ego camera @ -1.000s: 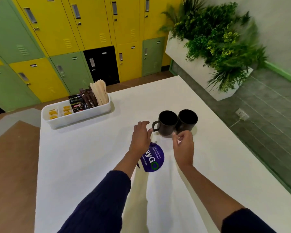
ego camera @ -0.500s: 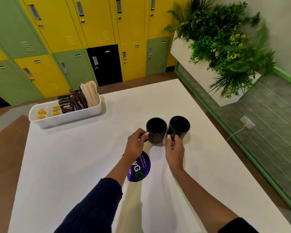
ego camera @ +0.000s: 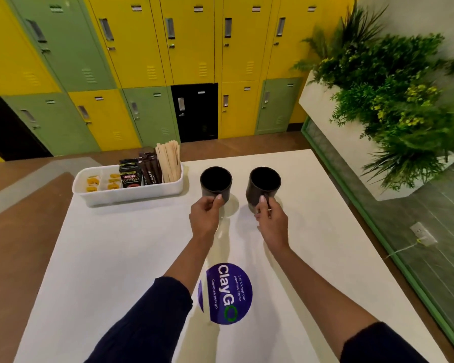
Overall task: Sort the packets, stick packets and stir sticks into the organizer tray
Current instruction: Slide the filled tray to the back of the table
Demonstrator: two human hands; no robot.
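- Organizer tray [ego camera: 131, 193]: white, oblong, standing at the far left part of the white table [ego camera: 110, 258].
- Tray contents from its left end to its right end: yellow packets [ego camera: 93, 182], black packets [ego camera: 129, 176], brown stick packets [ego camera: 150, 167], then wooden stir sticks [ego camera: 169, 161] upright at the right end. Each kind is grouped apart; the dividers themselves are mostly hidden.
- No loose packet or stick is seen on the table outside the tray.
- Left mug [ego camera: 215, 183]: black, just beside the tray's right end, not touching it. Right mug [ego camera: 264, 183]: black, further right of the tray, apart from the first and slightly tilted.
- Left hand [ego camera: 205, 217]: fingers curled against the left mug's near side with the thumb on its wall, apparently round the handle, which is hidden.
- Right hand [ego camera: 271, 221]: pinching the right mug's handle.
- Whether either mug rests fully on the table cannot be told.
- Round blue sticker [ego camera: 226, 293]: on the table, well nearer the person than the tray.
- Lockers [ego camera: 142, 48]: beyond the tray.
- Planter [ego camera: 325, 106]: far to the right of the tray.
- Judgement: sorting appears complete; the step in hand is arranging the mugs beside the tray.
- Next move calls for seating both mugs level, clear of the tray wall, then releasing both handles.
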